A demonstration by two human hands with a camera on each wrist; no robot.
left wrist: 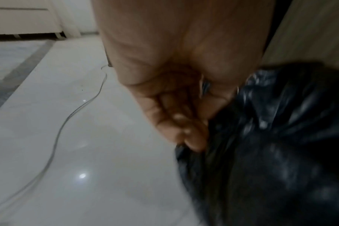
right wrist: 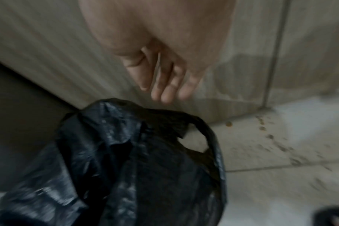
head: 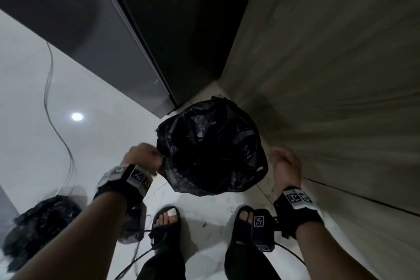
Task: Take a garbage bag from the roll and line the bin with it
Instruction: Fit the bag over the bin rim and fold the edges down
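Observation:
A black garbage bag (head: 211, 148) is spread over the bin in the floor corner, covering the bin completely. My left hand (head: 145, 158) grips the bag's left edge; in the left wrist view its fingers (left wrist: 180, 120) are curled into the black plastic (left wrist: 271, 145). My right hand (head: 285, 166) hovers just right of the bag with fingers relaxed and holding nothing. In the right wrist view its fingers (right wrist: 164, 82) hang above the bag (right wrist: 145, 160), whose handle loop (right wrist: 209, 137) sticks out.
A dark grey appliance (head: 95, 29) stands at the back left and a wooden cabinet wall (head: 329, 75) runs along the right. A second crumpled black bag (head: 43, 223) lies on the white tile floor at left, beside a thin cable (head: 52, 98). My sandalled feet (head: 167, 223) stand just before the bin.

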